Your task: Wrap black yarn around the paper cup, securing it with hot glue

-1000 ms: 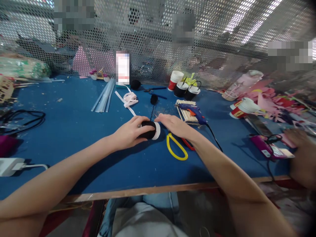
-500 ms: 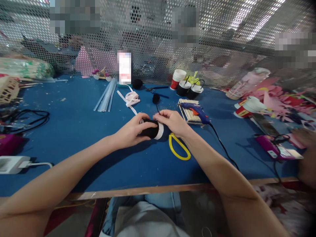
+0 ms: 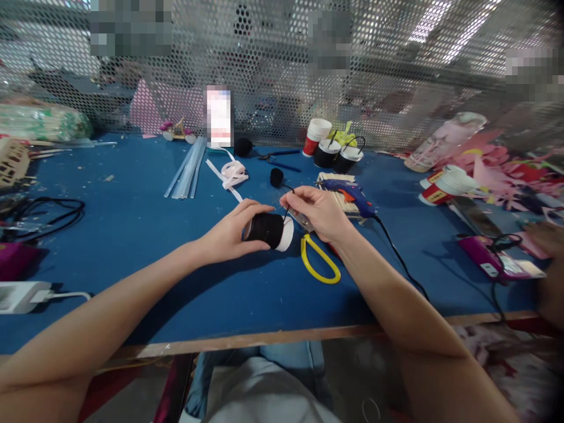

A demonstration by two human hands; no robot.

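Observation:
My left hand (image 3: pixel 240 232) is wrapped round a paper cup (image 3: pixel 269 230) covered in black yarn, lying on its side with its white end to the right. My right hand (image 3: pixel 315 208) pinches a strand of black yarn (image 3: pixel 286 212) just above that white end. Behind the hands rests a small ball of black yarn (image 3: pixel 277 177). Yellow-handled scissors (image 3: pixel 321 264) lie below my right hand, their blades partly hidden by it. Beyond my left hand is a loose coil of white ribbon (image 3: pixel 233 174).
A blue glue gun (image 3: pixel 352 197) lies on a stick frame at right, its cord trailing forward. Several cups (image 3: pixel 326 154), pliers (image 3: pixel 282 160), glue sticks (image 3: pixel 185 170) and a phone (image 3: pixel 219 117) stand or lie at the back. Another person's hand (image 3: pixel 546 241) is at far right.
My right hand has lifted slightly away from the cup, and the yarn strand now stretches between its fingertips and the cup. My left hand still holds the cup.

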